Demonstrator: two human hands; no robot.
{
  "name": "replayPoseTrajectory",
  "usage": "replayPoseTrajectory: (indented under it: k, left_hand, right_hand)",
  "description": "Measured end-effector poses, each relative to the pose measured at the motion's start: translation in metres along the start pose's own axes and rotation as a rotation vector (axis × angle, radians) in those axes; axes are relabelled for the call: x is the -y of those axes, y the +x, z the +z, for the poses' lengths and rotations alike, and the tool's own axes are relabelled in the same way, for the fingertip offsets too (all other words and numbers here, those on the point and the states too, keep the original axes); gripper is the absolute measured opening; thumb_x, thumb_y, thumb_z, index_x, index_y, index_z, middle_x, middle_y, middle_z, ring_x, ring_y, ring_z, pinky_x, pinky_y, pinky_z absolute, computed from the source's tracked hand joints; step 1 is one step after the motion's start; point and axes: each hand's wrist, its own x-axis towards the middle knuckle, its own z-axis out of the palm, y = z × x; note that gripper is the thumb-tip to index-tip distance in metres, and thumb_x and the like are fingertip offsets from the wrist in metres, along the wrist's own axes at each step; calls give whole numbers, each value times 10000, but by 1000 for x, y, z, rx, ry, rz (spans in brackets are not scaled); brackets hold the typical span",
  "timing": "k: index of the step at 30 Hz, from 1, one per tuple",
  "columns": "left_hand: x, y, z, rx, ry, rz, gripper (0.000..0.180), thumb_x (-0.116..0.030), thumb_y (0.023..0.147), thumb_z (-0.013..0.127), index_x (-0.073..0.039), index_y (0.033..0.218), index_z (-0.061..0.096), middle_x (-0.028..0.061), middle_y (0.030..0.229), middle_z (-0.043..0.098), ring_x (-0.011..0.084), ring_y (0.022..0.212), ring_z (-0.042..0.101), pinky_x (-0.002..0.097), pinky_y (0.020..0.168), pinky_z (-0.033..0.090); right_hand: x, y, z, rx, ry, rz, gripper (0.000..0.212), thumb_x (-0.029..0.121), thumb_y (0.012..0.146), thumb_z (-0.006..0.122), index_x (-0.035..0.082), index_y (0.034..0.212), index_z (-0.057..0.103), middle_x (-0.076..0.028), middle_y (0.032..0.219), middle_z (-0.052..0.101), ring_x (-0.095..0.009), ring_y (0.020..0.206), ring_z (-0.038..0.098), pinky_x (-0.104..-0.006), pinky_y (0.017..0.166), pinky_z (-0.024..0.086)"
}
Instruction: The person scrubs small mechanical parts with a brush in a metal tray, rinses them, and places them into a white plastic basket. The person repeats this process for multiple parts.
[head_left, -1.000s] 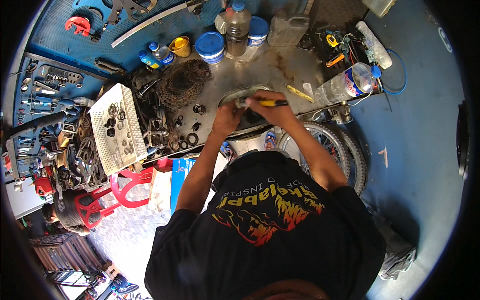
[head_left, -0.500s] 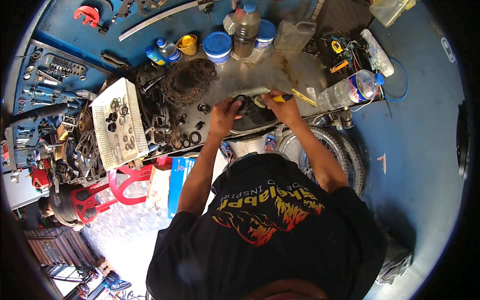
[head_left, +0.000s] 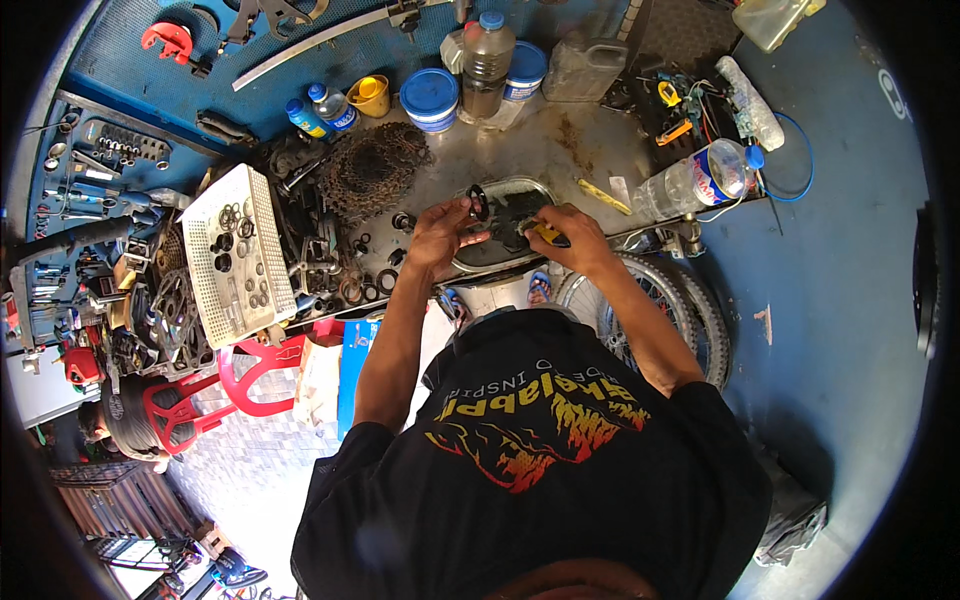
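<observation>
My left hand [head_left: 439, 234] pinches a black ring-shaped part [head_left: 479, 203] up on edge, over the left side of a shallow metal tray [head_left: 543, 188]. Dark, wet-looking residue covers the tray's bottom. Closed around a brush with a yellow and black handle [head_left: 553, 238] is my right hand [head_left: 580, 236], over the tray's right half. The brush's pale bristles are mostly hidden by my fingers and point toward the tray. A small gap separates the brush from the ring.
Left of the tray lie loose black rings [head_left: 387, 280] and a rusty heap of chains [head_left: 375, 165]. A white plastic basket [head_left: 200, 300] holds small rings. Blue-lidded tubs [head_left: 430, 98] stand behind; a clear bottle [head_left: 690, 184] lies at right. Bicycle wheels [head_left: 640, 310] lean below the bench edge.
My left hand has turned the ring up on edge, so its opening shows. My right hand has come lower and nearer, and the brush handle now tips toward me.
</observation>
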Motion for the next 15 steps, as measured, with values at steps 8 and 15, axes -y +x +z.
replayPoseTrajectory:
  k: [8, 15]
  left_hand:
    - [0, 1, 4, 2, -224, -151, 447, -384, 1098, 604, 5, 1317, 581, 138, 1224, 677, 341, 1113, 727, 443, 915, 655]
    - [-1, 4, 16, 60, -86, -60, 419, -308, 1084, 654, -31, 1390, 587, 94, 1273, 666, 209, 1015, 719, 394, 974, 603]
  right_hand:
    - [26, 23, -18, -167, 66, -337, 175, 197, 930, 792, 94, 1059, 732, -100, 940, 726, -325, 933, 682, -425, 787, 570]
    - [32, 51, -6, -91, -81, -423, 225, 264, 943, 783, 115, 1104, 734, -90, 944, 728, -311, 974, 684, -431, 788, 573]
